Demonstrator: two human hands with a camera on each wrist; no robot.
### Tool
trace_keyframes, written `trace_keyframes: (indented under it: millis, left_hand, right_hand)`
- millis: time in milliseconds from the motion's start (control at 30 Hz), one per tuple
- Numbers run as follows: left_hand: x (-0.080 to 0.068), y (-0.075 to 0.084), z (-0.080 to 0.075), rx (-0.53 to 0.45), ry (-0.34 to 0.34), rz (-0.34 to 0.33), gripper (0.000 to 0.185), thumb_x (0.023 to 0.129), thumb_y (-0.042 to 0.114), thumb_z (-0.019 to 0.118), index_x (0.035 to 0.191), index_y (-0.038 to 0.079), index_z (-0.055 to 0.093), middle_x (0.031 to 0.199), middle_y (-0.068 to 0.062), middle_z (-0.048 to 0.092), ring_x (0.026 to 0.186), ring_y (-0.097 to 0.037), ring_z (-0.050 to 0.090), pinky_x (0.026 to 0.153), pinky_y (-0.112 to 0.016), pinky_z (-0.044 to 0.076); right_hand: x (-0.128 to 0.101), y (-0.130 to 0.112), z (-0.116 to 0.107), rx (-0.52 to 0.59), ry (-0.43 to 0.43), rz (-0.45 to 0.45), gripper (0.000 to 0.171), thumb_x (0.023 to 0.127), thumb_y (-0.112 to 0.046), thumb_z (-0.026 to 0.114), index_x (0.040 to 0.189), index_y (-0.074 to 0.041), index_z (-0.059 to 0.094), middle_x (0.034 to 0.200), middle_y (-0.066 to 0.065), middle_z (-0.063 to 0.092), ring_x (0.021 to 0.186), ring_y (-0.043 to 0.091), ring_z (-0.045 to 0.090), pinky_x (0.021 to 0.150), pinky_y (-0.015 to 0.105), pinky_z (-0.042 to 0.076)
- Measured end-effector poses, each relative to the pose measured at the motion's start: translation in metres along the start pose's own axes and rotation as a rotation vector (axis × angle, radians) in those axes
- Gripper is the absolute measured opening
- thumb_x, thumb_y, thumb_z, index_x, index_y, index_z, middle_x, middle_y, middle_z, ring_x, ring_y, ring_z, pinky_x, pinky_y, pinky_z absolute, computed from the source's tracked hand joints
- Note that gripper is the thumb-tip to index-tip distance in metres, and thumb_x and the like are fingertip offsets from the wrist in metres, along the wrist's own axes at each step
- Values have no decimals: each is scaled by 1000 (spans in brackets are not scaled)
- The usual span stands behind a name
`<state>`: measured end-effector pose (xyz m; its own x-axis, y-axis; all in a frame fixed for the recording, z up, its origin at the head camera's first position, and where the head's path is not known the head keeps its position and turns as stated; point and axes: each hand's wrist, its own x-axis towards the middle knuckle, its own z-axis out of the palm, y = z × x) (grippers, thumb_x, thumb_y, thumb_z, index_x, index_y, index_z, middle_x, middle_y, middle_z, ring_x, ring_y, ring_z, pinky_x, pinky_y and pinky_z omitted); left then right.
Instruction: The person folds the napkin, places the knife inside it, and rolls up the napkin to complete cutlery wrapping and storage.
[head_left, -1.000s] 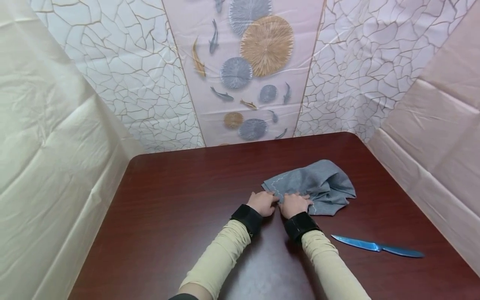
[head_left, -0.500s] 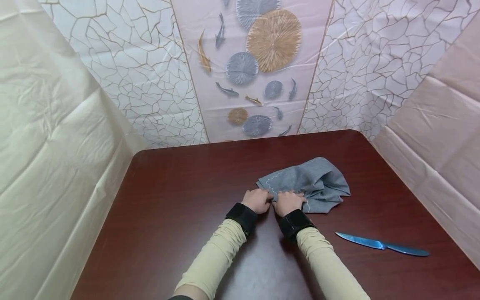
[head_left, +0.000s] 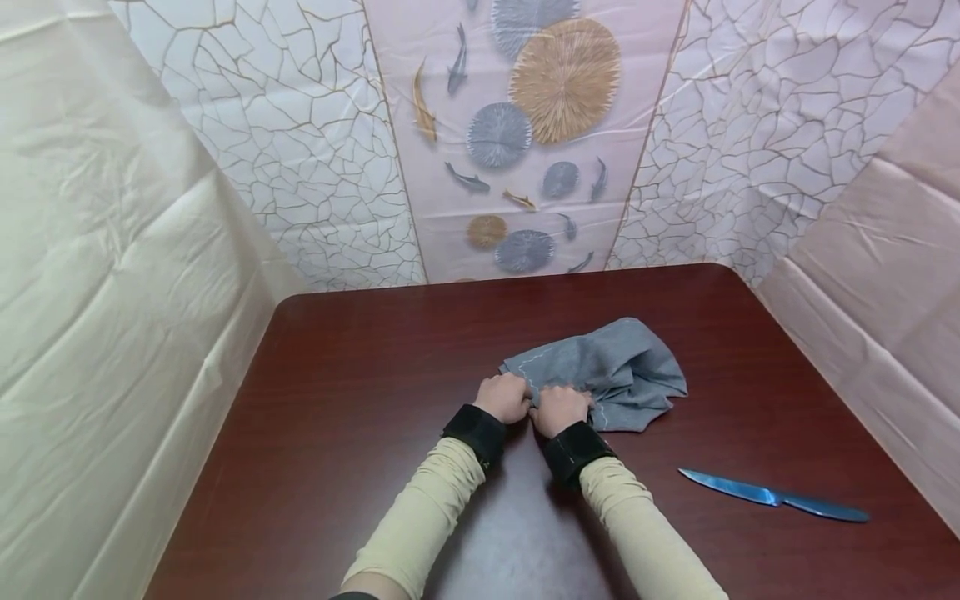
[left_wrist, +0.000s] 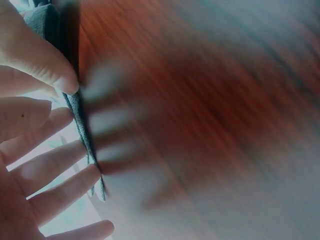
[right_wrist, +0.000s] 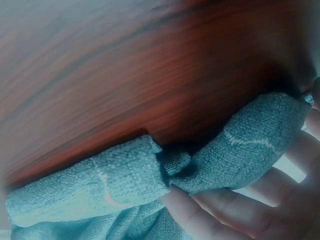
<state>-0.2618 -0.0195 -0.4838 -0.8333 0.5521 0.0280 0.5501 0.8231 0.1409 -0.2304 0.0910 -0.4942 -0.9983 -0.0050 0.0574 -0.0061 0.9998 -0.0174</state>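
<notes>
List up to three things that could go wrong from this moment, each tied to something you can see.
1. Both hands, left hand and right hand, grip one near edge of the grey cloth; its bunched far part may drag or tangle.
2. The blue knife lies bare on the table, beside the right sleeve; a sideways sweep might strike it.

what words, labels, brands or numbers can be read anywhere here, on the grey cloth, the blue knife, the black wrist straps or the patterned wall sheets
None: no readable text in any view.
Grey woven cloth: only pale zigzag stitching.
Blue knife: no marking visible.
Black wrist straps: plain.
Patterned plastic wall sheets: fish, discs and crackle lines, no letters.
</notes>
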Motion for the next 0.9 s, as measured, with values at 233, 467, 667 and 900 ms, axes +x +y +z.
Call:
trace_keyframes:
  millis: [233, 467, 667, 900]
  left_hand:
    - [-5, -9, -3, 5, 23, -51, 25, 83, 14, 57, 60, 20, 64, 67, 2, 58, 58, -15, 55, 51, -35, 45]
    - [-12, -18, -7, 6, 11, -106, 32, 84, 13, 57, 52, 18, 55, 59, 4, 53, 54, -14, 53, 52, -34, 45]
    - [-21, -29, -8, 24, 32, -124, 31, 85, 15, 59, 54, 19, 56, 61, 3, 55, 55, -15, 53, 54, -35, 45]
    - [-29, -40, -11, 45, 24, -157, 29, 85, 17, 59, 57, 19, 57, 64, 2, 57, 57, -16, 54, 57, -37, 45]
  right_hand:
    - [-2, -15, -2, -11, 16, -46, 38, 74, -40, 69, 85, -3, 68, 86, 15, 66, 77, 36, 60, 61, 59, 42]
    - [-4, -29, -2, -10, 60, -88, 35, 74, -41, 68, 72, -6, 68, 74, 13, 65, 66, 33, 60, 55, 55, 43]
    - [-6, -40, -3, -24, 85, -130, 36, 74, -43, 69, 69, -8, 67, 68, 11, 63, 61, 31, 59, 51, 50, 44]
    - [-6, -50, -5, -26, 61, -178, 34, 74, -44, 70, 77, -9, 68, 72, 10, 63, 63, 29, 59, 51, 47, 43]
